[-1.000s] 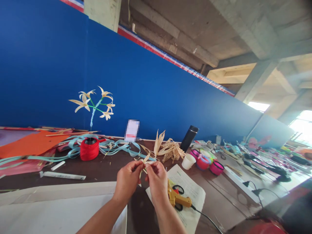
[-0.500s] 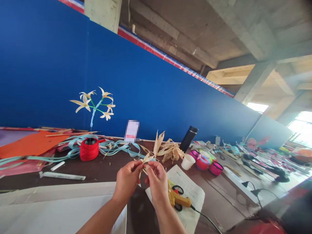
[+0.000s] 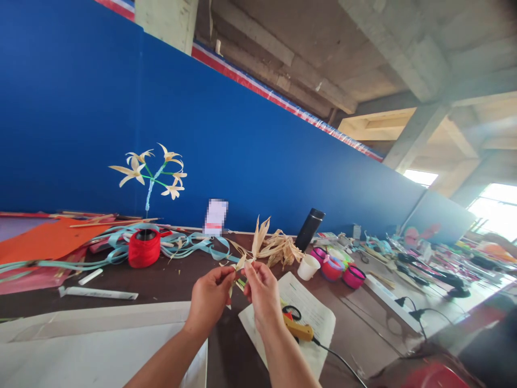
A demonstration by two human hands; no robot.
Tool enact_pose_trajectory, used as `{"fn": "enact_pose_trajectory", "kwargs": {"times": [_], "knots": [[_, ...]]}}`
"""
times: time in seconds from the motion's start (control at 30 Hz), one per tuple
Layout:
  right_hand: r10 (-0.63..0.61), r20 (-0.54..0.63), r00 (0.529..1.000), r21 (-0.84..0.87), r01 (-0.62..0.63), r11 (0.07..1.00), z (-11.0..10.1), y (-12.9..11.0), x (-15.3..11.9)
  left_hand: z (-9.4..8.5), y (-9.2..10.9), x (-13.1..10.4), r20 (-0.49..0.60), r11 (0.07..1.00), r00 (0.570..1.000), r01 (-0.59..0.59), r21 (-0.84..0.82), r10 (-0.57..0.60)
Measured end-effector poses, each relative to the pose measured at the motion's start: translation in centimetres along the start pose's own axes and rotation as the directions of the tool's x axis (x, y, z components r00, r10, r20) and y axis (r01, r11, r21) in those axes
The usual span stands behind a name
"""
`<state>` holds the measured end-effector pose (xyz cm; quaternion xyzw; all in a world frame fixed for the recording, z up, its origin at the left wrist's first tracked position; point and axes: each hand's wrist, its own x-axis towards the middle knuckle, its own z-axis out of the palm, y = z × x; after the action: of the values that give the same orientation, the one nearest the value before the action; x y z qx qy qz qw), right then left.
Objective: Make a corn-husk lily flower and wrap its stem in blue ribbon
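Hands (image 3: 263,293) slightly farther apart

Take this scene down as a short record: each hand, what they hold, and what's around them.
Left hand: fingers pinch a pale petal-like piece
Right hand: fingers on the same piece
Beyond the hands: dry tan leaves, white cup
Right side: yellow glue gun, partly hidden, on a paper sheet
Left side: red spool, pale-blue ribbon
Backdrop: pale flowers before a blue panel

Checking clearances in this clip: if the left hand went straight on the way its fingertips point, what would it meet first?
Probably the fingers of the right hand, just across the pale petal piece at the fingertips of the left hand; depth is unclear from this single view.
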<state>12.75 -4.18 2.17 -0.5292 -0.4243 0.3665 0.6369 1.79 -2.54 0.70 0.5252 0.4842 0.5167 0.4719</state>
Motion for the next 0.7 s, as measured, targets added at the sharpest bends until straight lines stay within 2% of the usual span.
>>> {"fn": "enact_pose_trajectory", "kwargs": {"times": [0.33,0.5,0.7], "knots": [[0.045,-0.037,0.998,0.023,-0.044,0.999,0.27,0.25,-0.54,0.02,-0.08,0.33,0.021,0.998,1.000,0.023,-0.050,-0.022],[0.030,-0.040,0.999,0.014,-0.029,0.999,0.29,0.01,-0.53,-0.05,-0.18,0.34,0.028,0.997,0.999,0.031,-0.065,-0.029],[0.025,-0.097,0.995,0.044,-0.021,0.999,0.35,0.04,-0.49,-0.08,-0.46,0.30,0.027,0.999,0.999,0.025,-0.043,-0.024]]}}
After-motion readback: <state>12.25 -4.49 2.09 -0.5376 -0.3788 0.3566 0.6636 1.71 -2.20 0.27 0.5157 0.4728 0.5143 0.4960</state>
